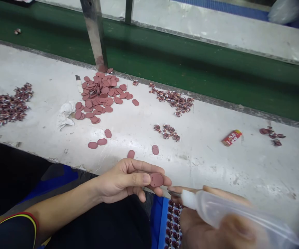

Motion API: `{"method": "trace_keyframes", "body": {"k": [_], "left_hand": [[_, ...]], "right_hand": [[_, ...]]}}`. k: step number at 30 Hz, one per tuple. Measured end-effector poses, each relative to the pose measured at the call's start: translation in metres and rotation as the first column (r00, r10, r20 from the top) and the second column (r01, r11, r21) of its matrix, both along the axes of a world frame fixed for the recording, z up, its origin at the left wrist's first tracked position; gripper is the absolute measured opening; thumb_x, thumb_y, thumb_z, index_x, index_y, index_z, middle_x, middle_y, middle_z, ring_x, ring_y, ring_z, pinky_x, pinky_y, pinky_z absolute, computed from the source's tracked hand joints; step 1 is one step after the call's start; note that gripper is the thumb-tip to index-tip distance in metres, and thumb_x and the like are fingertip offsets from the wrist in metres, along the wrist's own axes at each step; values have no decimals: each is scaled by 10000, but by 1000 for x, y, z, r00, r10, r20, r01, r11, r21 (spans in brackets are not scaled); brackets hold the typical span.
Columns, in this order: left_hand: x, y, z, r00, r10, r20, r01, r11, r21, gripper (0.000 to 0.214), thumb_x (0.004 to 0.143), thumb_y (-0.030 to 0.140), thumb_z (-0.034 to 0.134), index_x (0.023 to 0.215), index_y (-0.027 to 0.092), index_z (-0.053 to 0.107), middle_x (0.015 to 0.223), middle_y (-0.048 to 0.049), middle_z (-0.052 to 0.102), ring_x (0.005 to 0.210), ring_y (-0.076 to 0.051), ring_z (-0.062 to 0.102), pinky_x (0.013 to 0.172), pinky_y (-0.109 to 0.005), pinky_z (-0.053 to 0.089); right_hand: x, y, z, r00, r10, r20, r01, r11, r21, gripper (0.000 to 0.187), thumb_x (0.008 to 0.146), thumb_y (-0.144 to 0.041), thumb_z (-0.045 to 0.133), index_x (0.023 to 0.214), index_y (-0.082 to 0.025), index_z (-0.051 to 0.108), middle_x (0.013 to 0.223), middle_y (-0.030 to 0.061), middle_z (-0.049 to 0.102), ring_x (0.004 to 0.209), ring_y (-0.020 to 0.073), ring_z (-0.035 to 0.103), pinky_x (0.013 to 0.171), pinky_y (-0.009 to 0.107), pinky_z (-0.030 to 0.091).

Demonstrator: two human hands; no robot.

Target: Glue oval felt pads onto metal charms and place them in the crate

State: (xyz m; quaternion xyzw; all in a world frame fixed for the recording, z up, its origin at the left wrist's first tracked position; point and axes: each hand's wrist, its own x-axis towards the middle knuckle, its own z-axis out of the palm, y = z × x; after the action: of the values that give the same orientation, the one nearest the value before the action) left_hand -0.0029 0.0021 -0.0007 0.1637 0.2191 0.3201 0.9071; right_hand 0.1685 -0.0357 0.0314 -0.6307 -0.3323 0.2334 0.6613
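White-topped workbench (203, 169), long, scuffed, running across the view; far edge bound by a worn metal strip (242, 108), near edge passing just under both hands. Beyond it, a green-painted channel (190, 65) and a steel upright (94, 34) standing at the far edge.

On the bench, left to right: a cluster of small printed maroon-and-white pieces (8, 107); a white cloth (65, 115) touching a heap of dusky-pink oval pads (97, 93), the heap nearly reaching the far edge; a second cluster (172, 100), a third (166, 132); a red-and-white packet (231, 137); a fourth cluster (271, 134). Five loose pads lie between the heap and the near edge, the closest two just ahead of the hands. Open bench remains between those pads and the packet, and right of the hands.

Left hand (128, 180): grasping, one oval pad (156, 180) pinched between thumb and fingers, held just past the bench's near edge.

Right hand (211, 221): clenched around a translucent plastic squeeze bottle (232, 214), its white nozzle (187, 199) angled toward the pad, just beside it, not touching
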Motion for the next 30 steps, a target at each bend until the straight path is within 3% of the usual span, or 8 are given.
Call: {"method": "trace_keyframes", "body": {"k": [3,6,9,16,19,21,24,30], "left_hand": [[-5,2,1,1000,18,4,-18,1000,6,307,847,304,805,1127,179,786,1201,-152,772,921,-165,755,565,-118,538],[-12,4,-1,999,52,-7,-52,999,1,277,865,255,784,1134,189,784,1192,-136,779,915,-150,754,585,-112,550],[-20,6,-3,993,99,-66,-101,995,-18,269,870,230,777,1136,192,784,1178,-127,787,909,-141,756,580,-96,544],[-37,11,-5,963,203,-178,-212,977,-35,290,849,246,799,1131,179,784,1180,-134,788,939,-160,764,563,-86,526],[-44,12,-6,954,229,-194,-239,970,-30,285,858,258,791,1132,179,783,1181,-139,787,958,-169,764,568,-91,525],[-46,11,-7,948,241,-208,-252,967,-26,279,869,247,779,1137,171,779,1193,-152,781,963,-177,765,570,-100,524],[-47,9,-6,947,238,-214,-250,968,-29,289,872,225,772,1154,159,770,1227,-172,765,962,-182,765,579,-112,524],[-47,3,0,939,236,-251,-254,966,-42,303,845,235,804,1141,175,778,1234,-163,764,929,-157,754,593,-117,520]], "right_hand": [[33,9,-8,880,212,-425,-236,972,-5,390,903,-551,607,773,-200,717,512,-8,595,457,171,624,428,300,543],[80,24,-37,99,467,-878,-415,822,390,256,959,-384,612,1036,-146,669,703,3,715,640,110,719,584,164,592],[119,40,-71,-195,531,-825,-432,708,558,176,963,-70,460,1046,-76,616,714,40,715,637,90,728,545,98,545],[100,19,-68,-100,582,-807,-357,736,575,413,883,-382,723,1161,-110,585,706,-22,656,595,81,673,501,111,526],[66,5,-45,624,488,-611,-486,854,186,682,836,-858,437,960,-213,619,538,-89,439,330,55,380,304,180,362],[48,8,-38,890,428,-156,-448,883,-138,655,865,-855,378,823,-245,614,500,-79,400,311,83,340,287,229,300],[35,33,-40,858,491,148,-415,834,-362,299,878,-511,697,843,-214,706,685,18,650,561,163,609,460,269,459],[39,98,-50,631,586,508,-294,787,-543,328,915,-361,555,1111,-177,742,1048,115,711,836,219,632,886,408,491]]}}
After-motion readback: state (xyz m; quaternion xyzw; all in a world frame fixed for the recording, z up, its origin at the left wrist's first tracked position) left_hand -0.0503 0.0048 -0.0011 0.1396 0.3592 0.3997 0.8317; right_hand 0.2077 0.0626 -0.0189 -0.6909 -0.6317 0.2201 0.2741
